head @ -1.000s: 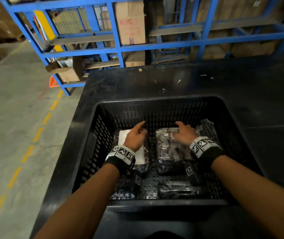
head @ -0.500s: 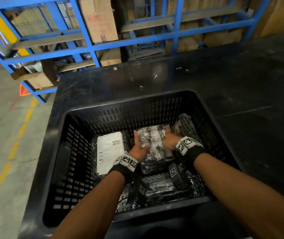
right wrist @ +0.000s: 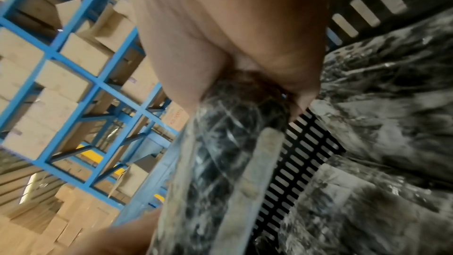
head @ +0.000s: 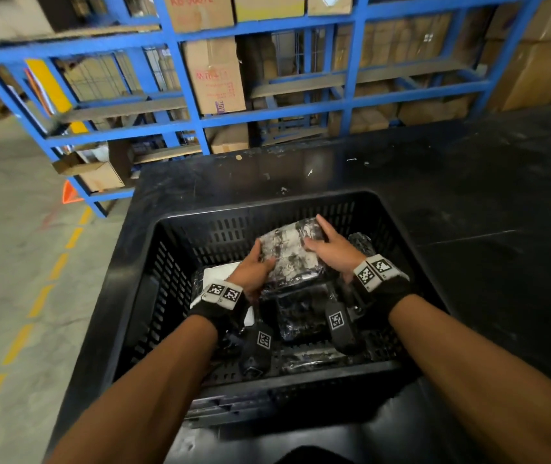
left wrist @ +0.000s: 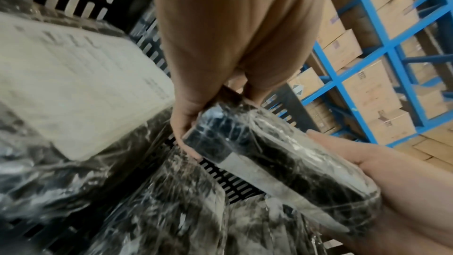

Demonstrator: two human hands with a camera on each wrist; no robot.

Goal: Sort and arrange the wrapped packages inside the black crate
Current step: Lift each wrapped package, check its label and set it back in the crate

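Note:
Both hands hold one flat package (head: 289, 254) wrapped in clear film, dark inside, lifted above the floor of the black crate (head: 267, 204). My left hand (head: 255, 266) grips its left edge (left wrist: 208, 143), thumb on top. My right hand (head: 329, 244) grips its right side, fingers spread over the top; in the right wrist view the package (right wrist: 228, 143) is clamped between thumb and fingers. Below lie a package with a white label (head: 220, 272), (left wrist: 81, 88) at the left and more dark wrapped packages (head: 301, 319) on the perforated crate bottom.
The crate sits on a black table (head: 468, 212). Behind it stands a blue metal rack (head: 267, 115) holding cardboard boxes (head: 214, 75). A concrete floor with a dashed yellow line (head: 39, 299) runs along the left.
The hands went from resting on two separate packages to closing on the middle one from both sides. That package is now raised and tilted above the others.

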